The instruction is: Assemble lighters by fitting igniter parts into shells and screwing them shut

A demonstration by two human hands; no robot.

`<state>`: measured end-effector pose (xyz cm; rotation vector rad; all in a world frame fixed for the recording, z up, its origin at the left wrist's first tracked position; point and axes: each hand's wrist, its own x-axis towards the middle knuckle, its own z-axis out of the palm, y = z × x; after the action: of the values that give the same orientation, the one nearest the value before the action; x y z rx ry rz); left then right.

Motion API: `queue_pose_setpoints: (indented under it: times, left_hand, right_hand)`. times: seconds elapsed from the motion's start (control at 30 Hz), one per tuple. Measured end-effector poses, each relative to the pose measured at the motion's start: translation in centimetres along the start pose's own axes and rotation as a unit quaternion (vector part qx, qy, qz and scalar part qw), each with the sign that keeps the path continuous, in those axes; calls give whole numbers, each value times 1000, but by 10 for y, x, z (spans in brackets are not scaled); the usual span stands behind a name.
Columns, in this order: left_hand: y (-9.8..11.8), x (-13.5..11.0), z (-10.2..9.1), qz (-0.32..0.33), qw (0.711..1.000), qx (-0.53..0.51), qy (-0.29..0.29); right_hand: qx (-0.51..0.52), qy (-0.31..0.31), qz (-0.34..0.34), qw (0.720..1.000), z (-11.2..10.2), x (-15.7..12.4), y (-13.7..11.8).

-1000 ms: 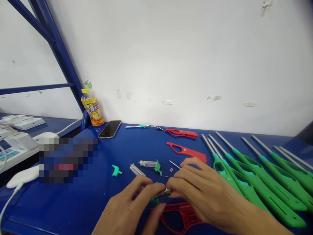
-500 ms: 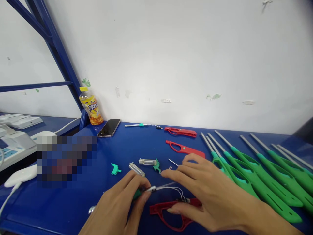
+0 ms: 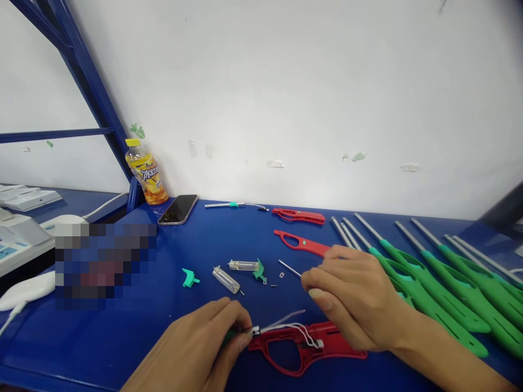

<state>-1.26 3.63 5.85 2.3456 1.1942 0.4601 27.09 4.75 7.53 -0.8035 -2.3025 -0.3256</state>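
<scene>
My left hand (image 3: 204, 340) pinches a lighter's metal tube (image 3: 255, 330), of which only the end and a bit of green show. White wires (image 3: 296, 326) and a thin clear hose run from it over a red lighter half-shell (image 3: 300, 362) lying in front of me. The wires end in a small white-tipped part inside that shell. My right hand (image 3: 351, 305) is closed around a screwdriver; its thin shaft (image 3: 289, 268) sticks out leftward, and its handle is hidden. Two clear fuel tanks (image 3: 226, 279) and a green trigger (image 3: 190, 278) lie beyond my left hand.
Several green lighters (image 3: 433, 294) lie along the right. Toward the wall are two red shells (image 3: 298, 216), another tube with wires (image 3: 220, 205), a phone (image 3: 178, 209) and a drink bottle (image 3: 146, 171). Tiny screws (image 3: 273, 286) lie mid-table. White power strips (image 3: 24, 239) stand left.
My right hand has lifted off the red half-shell and wires, moved up and right, and closed on the screwdriver. My left hand keeps the tube, slightly lower. The view has shifted a little.
</scene>
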Motion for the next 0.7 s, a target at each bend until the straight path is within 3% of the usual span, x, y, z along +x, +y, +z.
queue_pose_setpoints:
  times: [0.37, 0.7]
  left_hand:
    - [-3, 2, 6, -21, 997, 49, -60]
    - [1, 2, 6, 46, 989, 135, -33]
  right_hand:
    - [-36, -34, -17, 999, 3, 5, -6]
    - [-17, -54, -17, 998, 9, 3, -10]
